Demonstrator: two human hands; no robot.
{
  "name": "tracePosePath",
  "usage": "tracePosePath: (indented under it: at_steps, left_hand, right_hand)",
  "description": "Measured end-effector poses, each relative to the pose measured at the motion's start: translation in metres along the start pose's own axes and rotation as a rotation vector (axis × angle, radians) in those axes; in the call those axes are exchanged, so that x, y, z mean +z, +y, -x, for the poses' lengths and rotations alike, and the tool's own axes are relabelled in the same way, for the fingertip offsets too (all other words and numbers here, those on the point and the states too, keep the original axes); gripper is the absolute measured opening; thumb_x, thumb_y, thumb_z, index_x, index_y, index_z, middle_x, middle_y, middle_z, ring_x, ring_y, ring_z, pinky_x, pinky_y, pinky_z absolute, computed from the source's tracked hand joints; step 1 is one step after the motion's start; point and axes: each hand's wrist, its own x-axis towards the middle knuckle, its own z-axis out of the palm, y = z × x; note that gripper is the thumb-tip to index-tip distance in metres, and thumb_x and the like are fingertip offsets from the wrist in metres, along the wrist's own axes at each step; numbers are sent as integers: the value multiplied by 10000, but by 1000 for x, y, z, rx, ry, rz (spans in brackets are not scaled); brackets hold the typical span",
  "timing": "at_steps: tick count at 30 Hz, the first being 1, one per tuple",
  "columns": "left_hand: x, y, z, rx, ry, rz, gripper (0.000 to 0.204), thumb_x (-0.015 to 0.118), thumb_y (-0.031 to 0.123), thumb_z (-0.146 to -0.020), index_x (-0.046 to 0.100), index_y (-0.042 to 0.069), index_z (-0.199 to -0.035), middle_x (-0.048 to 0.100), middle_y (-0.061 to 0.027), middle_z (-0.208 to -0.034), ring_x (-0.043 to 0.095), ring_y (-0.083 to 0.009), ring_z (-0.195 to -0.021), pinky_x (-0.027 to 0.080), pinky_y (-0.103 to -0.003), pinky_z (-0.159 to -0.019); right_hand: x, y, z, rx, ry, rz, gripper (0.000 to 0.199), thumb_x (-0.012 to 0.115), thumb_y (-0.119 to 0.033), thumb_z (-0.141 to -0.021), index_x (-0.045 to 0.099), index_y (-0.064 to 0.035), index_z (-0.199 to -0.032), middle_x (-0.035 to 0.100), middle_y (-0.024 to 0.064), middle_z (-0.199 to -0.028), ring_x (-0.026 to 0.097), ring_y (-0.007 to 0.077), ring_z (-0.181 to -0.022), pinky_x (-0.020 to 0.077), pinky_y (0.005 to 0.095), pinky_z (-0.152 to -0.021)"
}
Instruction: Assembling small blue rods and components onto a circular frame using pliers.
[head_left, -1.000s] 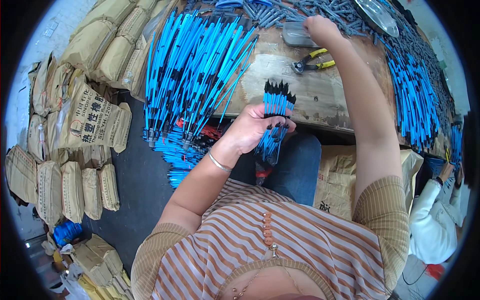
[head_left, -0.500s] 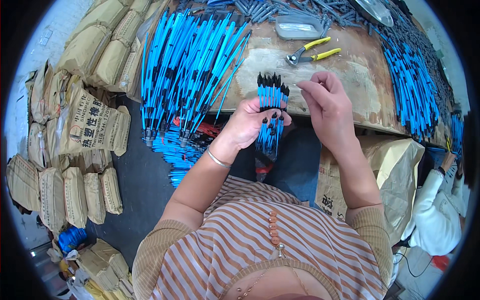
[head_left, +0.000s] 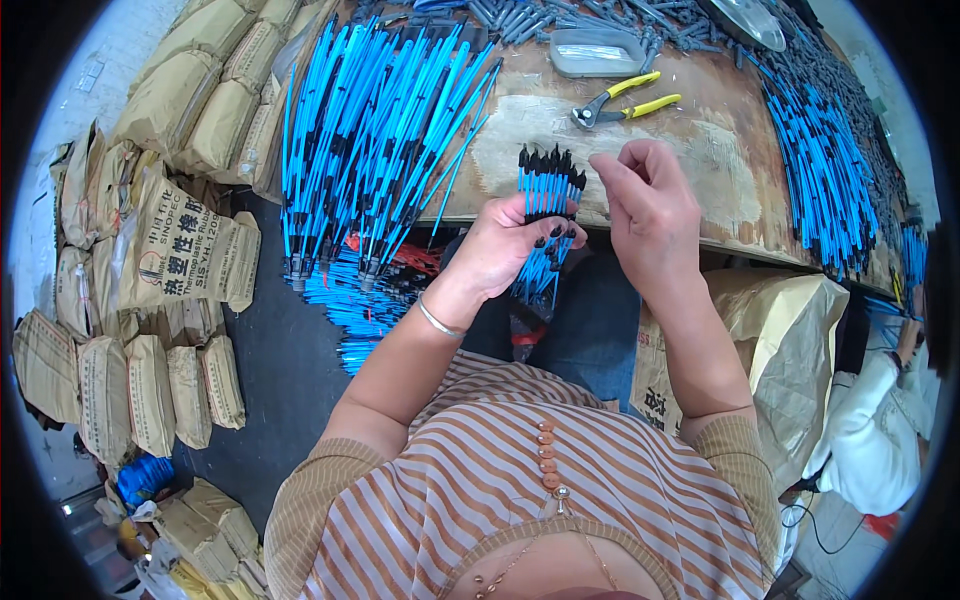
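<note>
- At the edge of a worn wooden workbench point(head_left: 720, 190), a bundle of blue leads with black tips point(head_left: 545, 215) is gripped upright in the left hand point(head_left: 510, 245), the fingers closed around its middle, just over the bench edge.
- The right hand point(head_left: 650, 210) is held just beside the bundle's tips, thumb and fingers pinched narrowly; whether a single lead is caught between them cannot be told.
- A large heap of finished-looking blue leads point(head_left: 380, 130) is spread across the bench's left end, and a second heap point(head_left: 825, 170) is laid along the right.
- Loose grey parts point(head_left: 560, 15) are scattered at the far edge, so much is judged still to be gathered.
- Yellow-handled pliers point(head_left: 625, 100) and a clear plastic tray point(head_left: 598, 52) are seen beyond the hands.
- Tan sacks point(head_left: 170, 240) are stacked on the floor to the left.
</note>
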Motion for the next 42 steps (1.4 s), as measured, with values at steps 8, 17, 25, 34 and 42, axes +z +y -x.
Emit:
tracePosePath:
  at_steps: [8,17,25,34,42]
  left_hand:
    - [3,4,0,-3,-3,53,207,548,-62,-849,609,-15,-1041,667,-124,-860,665,-208,-787,530,-258,-712]
    - [-1,6,0,-4,-53,109,203,526,-65,-863,605,-13,-1042,669,-138,-859,667,-216,-796,538,-272,-729]
    - [3,6,0,2,-45,92,213,505,-77,-865,606,-13,-1041,670,-134,-865,667,-212,-800,534,-263,-728]
    - [2,10,-2,-5,-57,31,225,533,-58,-854,608,-7,-1060,673,-138,-868,670,-224,-815,537,-274,-740]
    - [3,13,-2,-38,-63,48,231,494,-86,-862,617,-12,-1043,672,-120,-877,669,-192,-810,529,-246,-728]
  right_hand:
    - [8,12,1,142,-40,-220,200,564,66,-806,666,-25,-952,527,47,-872,483,153,-690,395,246,-591]
    - [-2,23,-8,114,-130,-422,231,554,78,-805,676,-28,-970,528,39,-848,482,145,-691,387,241,-597]
    - [-4,15,-10,31,-97,-202,249,564,95,-778,679,-31,-959,527,38,-825,490,152,-687,396,251,-600]
    - [-7,15,-19,-117,-98,-83,280,579,95,-736,676,-33,-965,525,47,-819,497,172,-685,405,260,-601]
    - [-12,11,-22,-126,-107,-42,277,575,41,-697,678,-75,-927,513,37,-800,493,189,-681,418,283,-586]
